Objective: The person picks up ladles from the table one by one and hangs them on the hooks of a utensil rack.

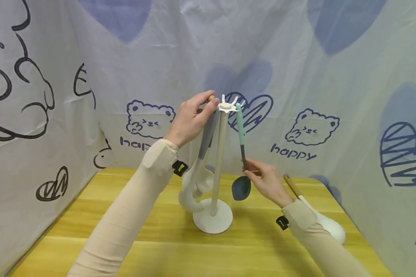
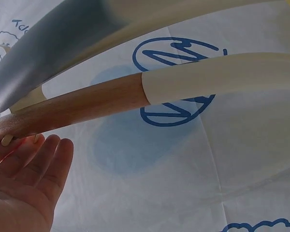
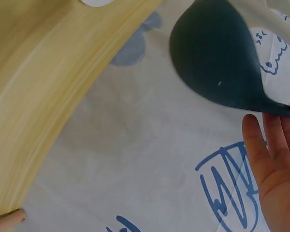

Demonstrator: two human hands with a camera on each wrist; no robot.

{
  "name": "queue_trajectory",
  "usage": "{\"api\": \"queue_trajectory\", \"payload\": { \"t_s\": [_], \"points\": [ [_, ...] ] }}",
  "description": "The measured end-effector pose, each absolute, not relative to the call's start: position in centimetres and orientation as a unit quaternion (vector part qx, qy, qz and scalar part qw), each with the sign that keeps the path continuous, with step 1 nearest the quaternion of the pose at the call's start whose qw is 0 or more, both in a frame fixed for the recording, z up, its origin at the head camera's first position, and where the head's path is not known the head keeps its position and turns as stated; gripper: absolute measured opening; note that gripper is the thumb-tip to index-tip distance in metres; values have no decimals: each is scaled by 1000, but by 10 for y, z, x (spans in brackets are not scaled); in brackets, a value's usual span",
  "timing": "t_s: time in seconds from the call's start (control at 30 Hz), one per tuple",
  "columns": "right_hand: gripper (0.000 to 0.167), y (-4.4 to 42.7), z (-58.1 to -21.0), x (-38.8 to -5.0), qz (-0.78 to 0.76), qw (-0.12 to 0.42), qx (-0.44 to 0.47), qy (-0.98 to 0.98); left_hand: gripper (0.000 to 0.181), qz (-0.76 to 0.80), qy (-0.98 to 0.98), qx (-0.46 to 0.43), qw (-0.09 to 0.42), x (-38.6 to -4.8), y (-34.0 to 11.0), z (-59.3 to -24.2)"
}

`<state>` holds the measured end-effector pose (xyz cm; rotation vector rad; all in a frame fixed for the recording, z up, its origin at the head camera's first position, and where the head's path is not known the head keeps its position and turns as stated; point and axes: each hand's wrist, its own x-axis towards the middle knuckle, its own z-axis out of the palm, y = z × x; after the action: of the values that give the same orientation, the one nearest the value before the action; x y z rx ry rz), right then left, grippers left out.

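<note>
A white utensil stand (image 1: 220, 161) rises from a round base, with hooks around its top. My left hand (image 1: 190, 117) is at these hooks, its thumb and fingertips pinching the end of a wooden-handled utensil (image 2: 82, 106) with a white shaft; its head cannot be made out. Beside it hangs a grey-handled white utensil (image 1: 205, 138), curved at the bottom. On the stand's right side is a dark ladle (image 1: 241, 188) with a mint handle, its top at a hook. My right hand (image 1: 265, 181) pinches the ladle's neck just above the bowl.
A white utensil with a wooden handle (image 1: 324, 223) lies on the right of the wooden table (image 1: 152, 250), partly behind my right forearm. White bowl-shaped heads (image 1: 204, 181) hang behind the stand's left side. Printed cloth (image 1: 194, 46) surrounds the table.
</note>
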<state>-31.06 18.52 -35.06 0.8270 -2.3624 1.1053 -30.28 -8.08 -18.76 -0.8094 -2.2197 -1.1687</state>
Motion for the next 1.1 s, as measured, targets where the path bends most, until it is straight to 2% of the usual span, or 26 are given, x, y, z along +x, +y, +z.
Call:
{"api": "queue_trajectory", "payload": {
  "t_s": [0.47,1.1],
  "points": [
    [38,172,-360,-305,381,162,288,-864,49,-434,-815,-293,247,-301,-84,-189],
    [36,173,-361,-306,370,142,287,-872,49,-454,-805,-292,246,-302,-80,-193]
  ]
}}
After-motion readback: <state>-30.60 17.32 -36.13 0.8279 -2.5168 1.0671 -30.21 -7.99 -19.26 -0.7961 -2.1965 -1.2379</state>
